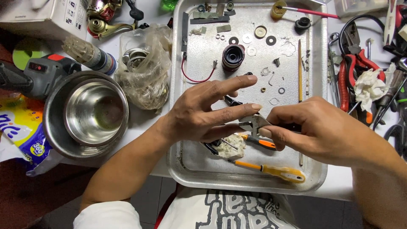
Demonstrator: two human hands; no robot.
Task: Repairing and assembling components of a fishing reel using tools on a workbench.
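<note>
Over a metal tray (322, 165) my left hand (207, 112) and my right hand (322, 131) meet on a small silver metal part (253, 124). My right hand grips the part by a dark end; my left thumb and fingers pinch its other side. Under the hands lie an orange-handled screwdriver (275, 171), a second orange-and-black tool (263, 143) and a crumpled white rag (231, 146). A black cylindrical part (233, 56) stands further back on the tray, among washers, rings and small springs.
Two nested steel bowls (87, 114) sit left of the tray, beside a crumpled plastic bag (144, 68) and a dark power tool (38, 76). Red-handled pliers (354, 68), a white tissue (371, 85) and other hand tools crowd the right side.
</note>
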